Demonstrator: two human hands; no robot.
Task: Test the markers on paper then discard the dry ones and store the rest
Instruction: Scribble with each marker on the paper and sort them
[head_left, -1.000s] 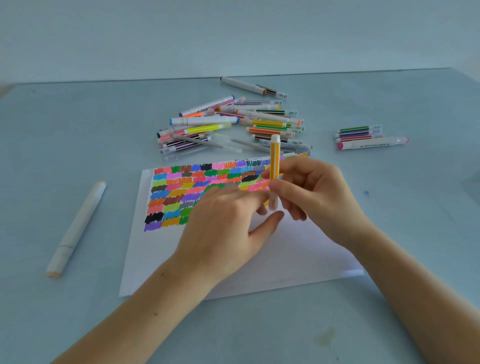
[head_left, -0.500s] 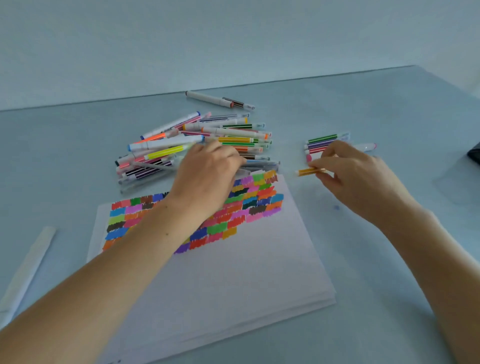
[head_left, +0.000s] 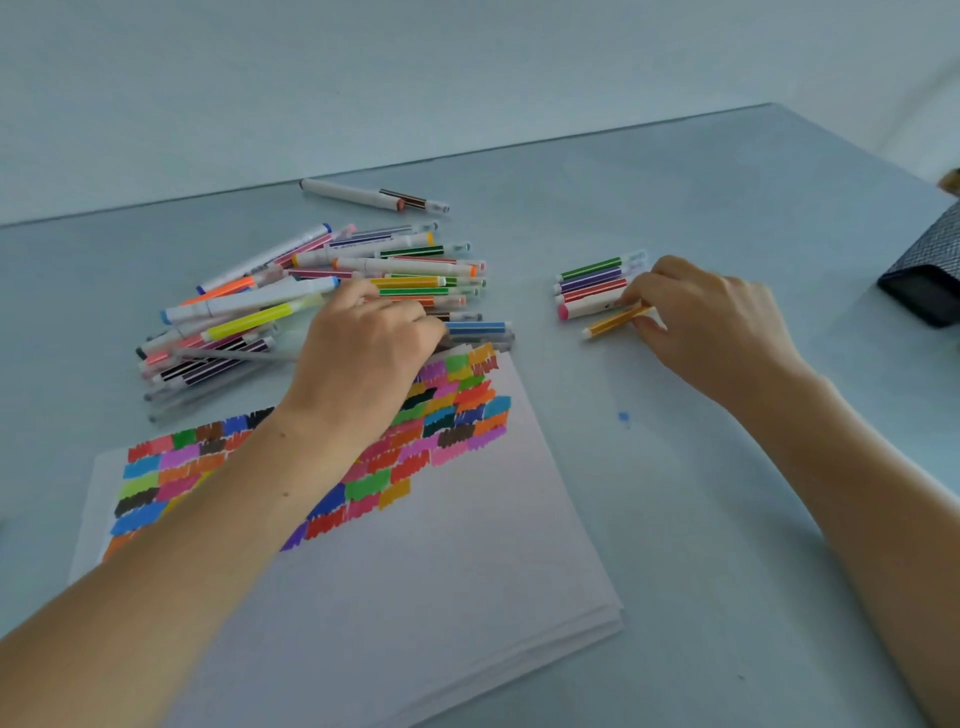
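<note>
A pale blue table (head_left: 675, 519) carries everything, its far edge running along a plain wall. The stack of white paper (head_left: 415, 597) lies toward the near edge, left of centre, its far half covered in small coloured scribble patches.

Beyond the paper, toward the far edge, sits the big pile of markers (head_left: 291, 301), lying crossed over one another. One white marker (head_left: 374, 195) lies alone just past the pile, nearest the far edge. At the right edge of the table stands a dark mesh container (head_left: 930, 280), only partly in view.

Right of the pile, well apart from it, a small row of markers (head_left: 592, 286) lies side by side: green, purple, red, then a white one with a pink end.

The left hand (head_left: 363, 353) reaches over the paper's far edge to the near side of the pile, fingers curled down among the markers; whether it grasps one cannot be told. The right hand (head_left: 711, 322) pinches the yellow-orange marker (head_left: 615, 322) by its right end, holding it low at the near side of the small row, just beside the white one.

A tiny blue spot (head_left: 623, 417) marks the table right of the paper.
</note>
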